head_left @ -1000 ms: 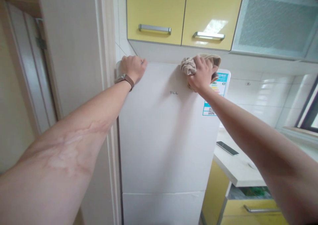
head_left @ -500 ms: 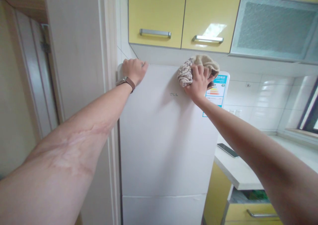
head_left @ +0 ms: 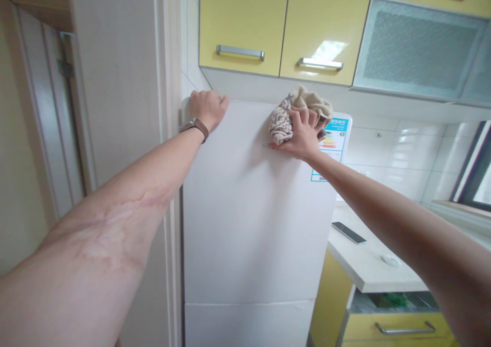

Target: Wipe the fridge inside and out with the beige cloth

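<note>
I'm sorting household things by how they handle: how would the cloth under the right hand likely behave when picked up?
The cloth is probably floppy, as it bunches into soft folds under the right hand. It looks unlikely to roll, its crumpled outline being uneven. Its textured, matte surface suggests it would not be very slippery.

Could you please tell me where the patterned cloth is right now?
In the head view, the patterned cloth is under the right hand, near the top of the white refrigerator door, right of centre, beside the energy label.
</note>
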A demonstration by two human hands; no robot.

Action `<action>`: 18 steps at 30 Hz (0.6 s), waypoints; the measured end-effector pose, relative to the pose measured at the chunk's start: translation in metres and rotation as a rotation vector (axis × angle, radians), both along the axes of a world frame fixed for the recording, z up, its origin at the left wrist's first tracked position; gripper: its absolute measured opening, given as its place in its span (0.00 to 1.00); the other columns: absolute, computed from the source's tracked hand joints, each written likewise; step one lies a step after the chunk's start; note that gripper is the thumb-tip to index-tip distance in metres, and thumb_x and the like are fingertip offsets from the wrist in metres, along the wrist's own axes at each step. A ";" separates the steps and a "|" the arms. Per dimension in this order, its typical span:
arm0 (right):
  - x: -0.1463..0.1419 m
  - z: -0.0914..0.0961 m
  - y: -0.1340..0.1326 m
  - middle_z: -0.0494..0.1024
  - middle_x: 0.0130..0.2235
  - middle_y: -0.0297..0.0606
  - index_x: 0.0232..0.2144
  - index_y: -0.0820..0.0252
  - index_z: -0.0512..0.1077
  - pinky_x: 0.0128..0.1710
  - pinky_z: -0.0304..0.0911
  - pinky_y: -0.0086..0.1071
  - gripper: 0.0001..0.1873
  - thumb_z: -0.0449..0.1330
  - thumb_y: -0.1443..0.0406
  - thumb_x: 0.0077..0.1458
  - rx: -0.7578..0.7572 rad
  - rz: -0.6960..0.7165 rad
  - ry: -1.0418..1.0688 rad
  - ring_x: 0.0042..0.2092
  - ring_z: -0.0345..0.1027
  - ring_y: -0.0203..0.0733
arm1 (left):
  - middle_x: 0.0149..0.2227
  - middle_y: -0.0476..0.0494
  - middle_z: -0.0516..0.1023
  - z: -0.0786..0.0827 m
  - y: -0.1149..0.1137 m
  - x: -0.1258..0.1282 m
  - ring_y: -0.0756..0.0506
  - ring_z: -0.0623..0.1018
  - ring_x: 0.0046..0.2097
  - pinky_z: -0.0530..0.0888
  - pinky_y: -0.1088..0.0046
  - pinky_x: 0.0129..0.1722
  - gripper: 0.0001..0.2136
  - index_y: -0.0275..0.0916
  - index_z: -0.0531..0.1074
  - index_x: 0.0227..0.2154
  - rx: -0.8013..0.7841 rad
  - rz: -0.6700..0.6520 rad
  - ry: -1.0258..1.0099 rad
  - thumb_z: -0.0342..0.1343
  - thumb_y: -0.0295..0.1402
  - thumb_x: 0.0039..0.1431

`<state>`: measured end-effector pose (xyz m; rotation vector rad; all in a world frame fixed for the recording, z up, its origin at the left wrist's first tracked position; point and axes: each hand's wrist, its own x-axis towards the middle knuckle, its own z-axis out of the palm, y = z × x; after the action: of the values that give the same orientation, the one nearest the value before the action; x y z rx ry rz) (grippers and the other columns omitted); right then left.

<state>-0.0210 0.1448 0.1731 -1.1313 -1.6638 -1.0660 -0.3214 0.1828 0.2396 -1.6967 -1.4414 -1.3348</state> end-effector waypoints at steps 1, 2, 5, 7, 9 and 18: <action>0.000 0.000 0.000 0.59 0.72 0.53 0.70 0.49 0.59 0.64 0.45 0.77 0.53 0.67 0.37 0.48 -0.004 0.003 0.003 0.69 0.48 0.77 | 0.53 0.34 0.83 0.000 0.001 0.000 0.31 0.71 0.63 0.60 0.51 0.63 0.33 0.36 0.81 0.55 0.001 -0.002 0.001 0.37 0.54 0.75; -0.001 0.000 0.000 0.59 0.72 0.54 0.70 0.49 0.59 0.64 0.45 0.77 0.53 0.67 0.37 0.48 -0.004 0.003 0.010 0.69 0.47 0.78 | 0.53 0.35 0.83 0.000 0.001 0.000 0.31 0.71 0.63 0.60 0.52 0.63 0.33 0.36 0.81 0.55 0.004 -0.002 0.002 0.36 0.54 0.76; -0.005 -0.003 0.001 0.58 0.71 0.54 0.70 0.48 0.58 0.63 0.46 0.78 0.52 0.66 0.38 0.49 0.006 -0.018 0.024 0.69 0.47 0.78 | 0.54 0.35 0.82 -0.001 -0.001 0.000 0.33 0.71 0.63 0.60 0.54 0.62 0.34 0.36 0.81 0.54 -0.004 0.004 0.004 0.35 0.54 0.76; -0.007 -0.005 0.001 0.57 0.72 0.54 0.70 0.48 0.57 0.62 0.46 0.77 0.51 0.65 0.40 0.50 0.010 -0.049 0.022 0.69 0.47 0.77 | 0.53 0.35 0.83 -0.002 -0.002 0.000 0.33 0.72 0.62 0.61 0.55 0.62 0.33 0.36 0.82 0.54 -0.006 0.011 0.004 0.36 0.54 0.76; -0.009 -0.006 0.000 0.56 0.72 0.54 0.71 0.49 0.56 0.63 0.46 0.77 0.51 0.64 0.42 0.50 0.009 -0.076 0.020 0.68 0.47 0.77 | 0.52 0.34 0.83 -0.002 -0.003 0.000 0.32 0.72 0.62 0.61 0.55 0.62 0.34 0.36 0.82 0.54 -0.006 0.012 0.000 0.36 0.55 0.76; -0.010 -0.007 -0.002 0.57 0.72 0.52 0.70 0.48 0.57 0.63 0.42 0.80 0.48 0.63 0.46 0.50 0.001 -0.039 0.045 0.69 0.46 0.77 | 0.53 0.35 0.83 -0.002 -0.004 0.000 0.33 0.73 0.62 0.62 0.55 0.62 0.32 0.36 0.81 0.53 0.007 0.004 0.006 0.38 0.53 0.76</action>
<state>-0.0314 0.1429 0.1666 -1.1832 -1.6116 -1.0576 -0.3209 0.1792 0.2376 -1.6917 -1.4346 -1.3295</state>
